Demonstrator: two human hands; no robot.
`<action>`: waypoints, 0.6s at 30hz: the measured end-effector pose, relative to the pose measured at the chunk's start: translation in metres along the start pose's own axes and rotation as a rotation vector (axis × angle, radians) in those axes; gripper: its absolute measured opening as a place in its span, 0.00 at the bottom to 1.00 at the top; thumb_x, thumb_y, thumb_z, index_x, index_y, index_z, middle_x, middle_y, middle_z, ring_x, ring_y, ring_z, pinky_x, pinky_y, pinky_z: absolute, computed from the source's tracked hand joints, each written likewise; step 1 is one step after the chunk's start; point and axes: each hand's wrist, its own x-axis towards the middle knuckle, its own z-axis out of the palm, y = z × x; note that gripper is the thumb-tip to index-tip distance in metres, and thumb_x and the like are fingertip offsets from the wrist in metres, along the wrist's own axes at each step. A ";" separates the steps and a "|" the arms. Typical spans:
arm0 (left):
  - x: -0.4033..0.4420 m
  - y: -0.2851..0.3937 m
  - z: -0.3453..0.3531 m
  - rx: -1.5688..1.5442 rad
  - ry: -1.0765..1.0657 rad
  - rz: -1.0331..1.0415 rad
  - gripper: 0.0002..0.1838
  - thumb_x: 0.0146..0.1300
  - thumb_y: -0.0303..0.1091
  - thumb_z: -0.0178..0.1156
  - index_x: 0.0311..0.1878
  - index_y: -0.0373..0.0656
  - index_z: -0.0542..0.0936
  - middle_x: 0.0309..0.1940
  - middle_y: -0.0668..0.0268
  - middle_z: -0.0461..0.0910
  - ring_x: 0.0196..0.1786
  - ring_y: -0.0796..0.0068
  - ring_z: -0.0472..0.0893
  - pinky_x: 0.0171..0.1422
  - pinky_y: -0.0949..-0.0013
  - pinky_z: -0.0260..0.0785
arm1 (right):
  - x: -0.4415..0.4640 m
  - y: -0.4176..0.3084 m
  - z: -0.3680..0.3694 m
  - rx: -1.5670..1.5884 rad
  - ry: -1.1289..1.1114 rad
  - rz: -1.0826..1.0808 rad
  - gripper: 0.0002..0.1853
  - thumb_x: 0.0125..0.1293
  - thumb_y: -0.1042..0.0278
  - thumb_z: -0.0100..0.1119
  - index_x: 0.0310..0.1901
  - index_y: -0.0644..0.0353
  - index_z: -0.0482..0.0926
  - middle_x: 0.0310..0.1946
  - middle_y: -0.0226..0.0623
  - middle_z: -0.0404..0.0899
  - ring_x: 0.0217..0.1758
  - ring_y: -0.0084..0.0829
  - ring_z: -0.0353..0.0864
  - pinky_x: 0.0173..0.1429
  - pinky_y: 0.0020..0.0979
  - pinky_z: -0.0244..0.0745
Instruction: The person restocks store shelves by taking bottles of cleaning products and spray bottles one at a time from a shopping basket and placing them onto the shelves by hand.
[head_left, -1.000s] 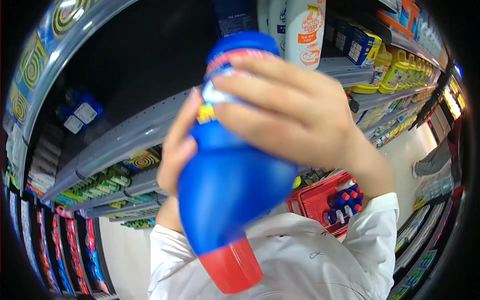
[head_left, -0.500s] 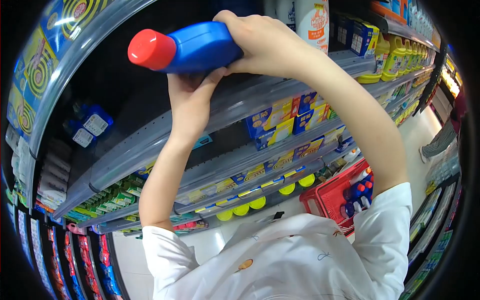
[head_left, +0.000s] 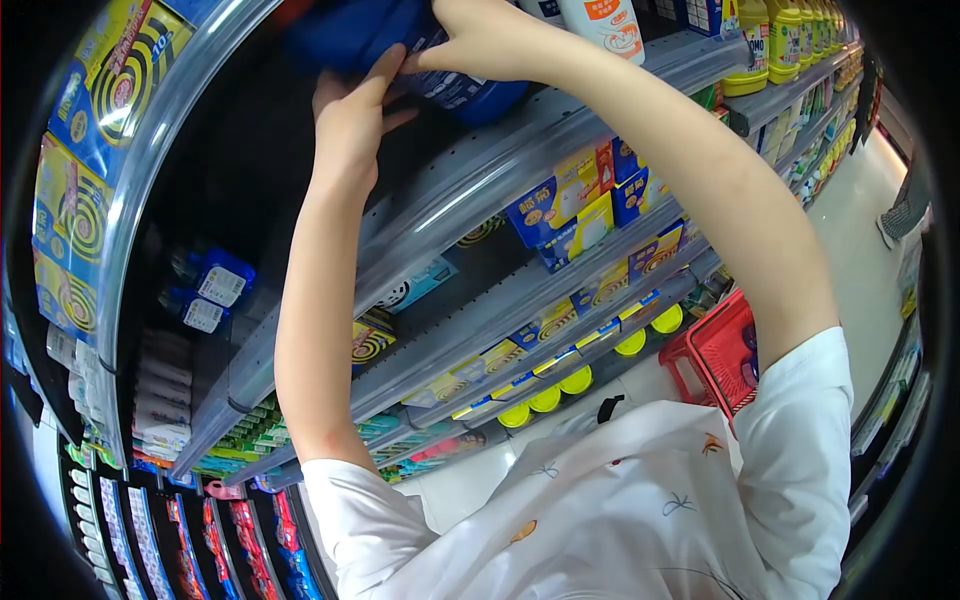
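At the top edge of the head view, a blue bottle point(head_left: 345, 35) is tipped on its side and partly out of frame. A bit of its red cap shows at the upper left. My right hand point(head_left: 475, 40) grips it from the right, thumb showing and the other fingers hidden. From below, my left hand point(head_left: 348, 125) holds it, thumb against the blue surface and fingers partly behind. Below my right hand is a blue surface with white print point(head_left: 480, 95); I cannot tell whether it belongs to the same bottle.
Blue bottles with white labels point(head_left: 222, 285) lie deeper in the shelf at left. White bottles point(head_left: 605, 28) and yellow jugs point(head_left: 745, 55) stand to the right. The clear shelf edge point(head_left: 440, 225) runs beneath my arms. A red basket point(head_left: 705, 350) is on the floor.
Both hands have moved up with the blue bottle, which has turned so its red cap is mostly out of view. The shelves and basket have shifted in view as the camera moved.
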 end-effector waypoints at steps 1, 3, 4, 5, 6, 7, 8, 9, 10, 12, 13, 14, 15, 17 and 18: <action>0.006 -0.001 0.003 0.024 -0.005 0.007 0.26 0.59 0.38 0.66 0.54 0.34 0.68 0.48 0.54 0.76 0.52 0.61 0.78 0.47 0.59 0.78 | -0.002 0.002 0.002 0.018 0.039 0.034 0.36 0.52 0.59 0.65 0.50 0.86 0.62 0.35 0.68 0.77 0.47 0.55 0.79 0.49 0.41 0.77; 0.018 -0.001 0.010 0.079 -0.017 0.015 0.26 0.59 0.38 0.66 0.54 0.34 0.68 0.49 0.54 0.76 0.50 0.62 0.79 0.45 0.60 0.79 | -0.005 0.006 0.017 -0.012 0.113 0.100 0.37 0.52 0.63 0.65 0.55 0.81 0.60 0.42 0.68 0.75 0.49 0.58 0.78 0.51 0.44 0.76; 0.021 0.000 0.014 0.105 -0.023 0.020 0.27 0.58 0.38 0.66 0.54 0.34 0.68 0.49 0.53 0.76 0.49 0.62 0.79 0.44 0.61 0.79 | -0.006 0.007 0.030 -0.069 0.189 0.104 0.38 0.52 0.62 0.66 0.57 0.79 0.60 0.44 0.68 0.74 0.48 0.58 0.78 0.53 0.44 0.76; 0.021 0.000 0.019 0.126 -0.018 0.051 0.27 0.59 0.39 0.66 0.55 0.33 0.68 0.49 0.53 0.76 0.48 0.62 0.80 0.43 0.62 0.79 | -0.006 0.012 0.038 -0.129 0.264 0.106 0.39 0.53 0.61 0.66 0.60 0.78 0.60 0.47 0.68 0.73 0.48 0.58 0.79 0.55 0.45 0.76; 0.020 0.002 0.024 0.145 -0.012 0.085 0.27 0.59 0.39 0.66 0.55 0.33 0.68 0.49 0.52 0.76 0.47 0.62 0.80 0.42 0.63 0.79 | -0.016 0.010 0.035 -0.127 0.228 0.061 0.44 0.54 0.64 0.63 0.64 0.81 0.51 0.54 0.74 0.65 0.52 0.66 0.74 0.59 0.47 0.72; 0.021 0.003 0.028 0.165 -0.006 0.121 0.28 0.59 0.39 0.66 0.55 0.33 0.67 0.49 0.52 0.76 0.47 0.62 0.80 0.41 0.64 0.80 | -0.024 0.000 0.031 -0.147 0.184 0.136 0.48 0.52 0.67 0.65 0.68 0.77 0.44 0.58 0.72 0.60 0.56 0.67 0.70 0.59 0.49 0.72; 0.021 0.001 0.031 0.119 0.012 0.153 0.29 0.59 0.39 0.66 0.57 0.31 0.66 0.48 0.52 0.76 0.45 0.63 0.81 0.39 0.65 0.80 | -0.029 -0.001 0.031 -0.159 0.179 0.127 0.50 0.52 0.68 0.65 0.69 0.74 0.42 0.60 0.71 0.58 0.58 0.66 0.69 0.59 0.50 0.72; 0.022 0.002 0.031 0.163 0.020 0.153 0.30 0.58 0.39 0.66 0.57 0.31 0.67 0.47 0.51 0.77 0.46 0.63 0.81 0.39 0.65 0.81 | -0.034 -0.004 0.029 -0.172 0.173 0.118 0.52 0.51 0.70 0.66 0.70 0.71 0.39 0.62 0.70 0.55 0.60 0.66 0.67 0.59 0.52 0.72; 0.022 0.004 0.030 0.207 0.029 0.152 0.30 0.58 0.40 0.66 0.57 0.31 0.67 0.47 0.51 0.77 0.46 0.63 0.81 0.39 0.65 0.81 | -0.036 -0.008 0.030 -0.175 0.152 0.185 0.54 0.49 0.70 0.69 0.71 0.66 0.39 0.63 0.66 0.54 0.61 0.64 0.66 0.57 0.53 0.73; 0.020 0.008 0.031 0.278 0.042 0.148 0.30 0.58 0.40 0.66 0.56 0.30 0.67 0.46 0.51 0.77 0.45 0.63 0.82 0.39 0.65 0.81 | -0.038 -0.017 0.029 -0.218 0.140 0.242 0.55 0.49 0.69 0.70 0.72 0.66 0.40 0.62 0.65 0.55 0.60 0.63 0.67 0.56 0.52 0.74; 0.018 0.011 0.032 0.307 0.045 0.146 0.30 0.57 0.40 0.66 0.56 0.30 0.68 0.46 0.51 0.78 0.45 0.62 0.82 0.39 0.65 0.81 | -0.040 -0.019 0.028 -0.238 0.131 0.270 0.55 0.48 0.68 0.70 0.72 0.65 0.40 0.62 0.65 0.55 0.60 0.62 0.68 0.56 0.51 0.75; 0.017 0.014 0.033 0.334 0.048 0.144 0.30 0.57 0.41 0.67 0.55 0.30 0.69 0.46 0.50 0.78 0.44 0.62 0.82 0.39 0.65 0.81 | -0.042 -0.021 0.025 -0.243 0.131 0.276 0.57 0.47 0.67 0.72 0.71 0.66 0.41 0.60 0.64 0.58 0.58 0.62 0.69 0.54 0.49 0.77; 0.016 0.016 0.034 0.364 0.063 0.146 0.30 0.57 0.42 0.67 0.54 0.29 0.70 0.44 0.49 0.79 0.43 0.62 0.83 0.40 0.65 0.80 | -0.041 -0.021 0.024 -0.249 0.135 0.269 0.57 0.46 0.67 0.73 0.71 0.67 0.41 0.59 0.63 0.59 0.58 0.61 0.70 0.53 0.49 0.77; 0.014 0.020 0.035 0.429 0.084 0.144 0.29 0.56 0.44 0.67 0.51 0.29 0.73 0.42 0.48 0.80 0.41 0.60 0.83 0.41 0.65 0.79 | -0.039 -0.019 0.023 -0.256 0.142 0.265 0.58 0.44 0.66 0.74 0.70 0.69 0.42 0.57 0.63 0.61 0.56 0.61 0.71 0.51 0.48 0.79; 0.016 0.021 0.037 0.485 0.089 0.154 0.29 0.56 0.45 0.67 0.50 0.29 0.74 0.41 0.47 0.80 0.40 0.59 0.84 0.42 0.64 0.78 | -0.039 -0.019 0.023 -0.244 0.162 0.277 0.58 0.43 0.65 0.75 0.70 0.70 0.42 0.56 0.62 0.62 0.55 0.61 0.72 0.50 0.48 0.79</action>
